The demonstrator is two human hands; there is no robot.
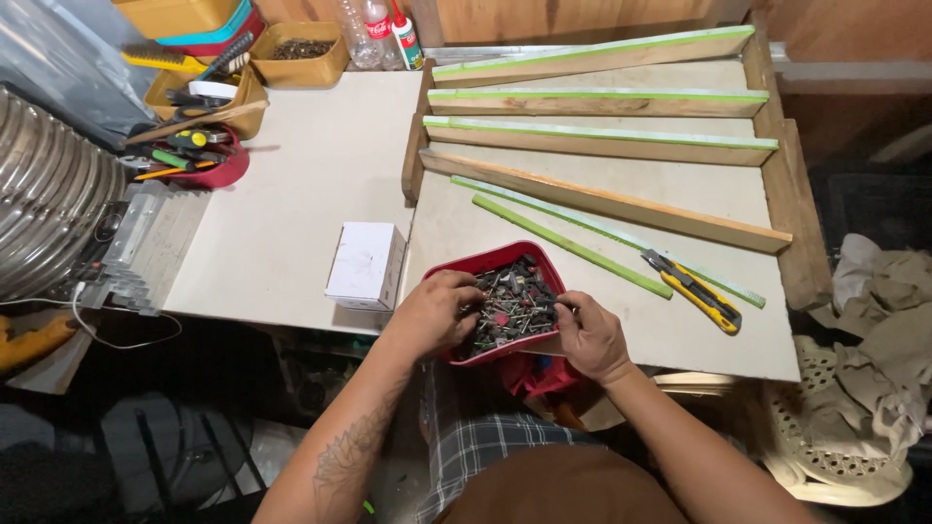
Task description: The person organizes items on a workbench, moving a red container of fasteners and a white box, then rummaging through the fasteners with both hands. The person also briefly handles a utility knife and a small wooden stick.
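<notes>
Both hands work at the near edge of the tabletop, over a red tray heaped with small screws and bits. The left hand lies on the tray's left side, fingers curled down into the heap; whether it has pinched any piece cannot be told, since the fingertips are buried among the metal. The right hand sits at the tray's near right corner, thumb and fingers curled at the rim and touching the edge of the heap; it seems to steady the tray, though a firm grip cannot be confirmed. The tray lies between the two hands, partly overhanging the near edge of the tabletop, with its far rim free of them.

Just left of the tray, beside the left hand, stands a small white box. To the right, well apart from the right hand, a yellow utility knife lies by a long green strip. Farther off, a wooden frame with slanted slats edged in green covers the right half of the tabletop. At the far left stand a red bowl of hand tools and yellow bins, with two bottles at the far edge.
</notes>
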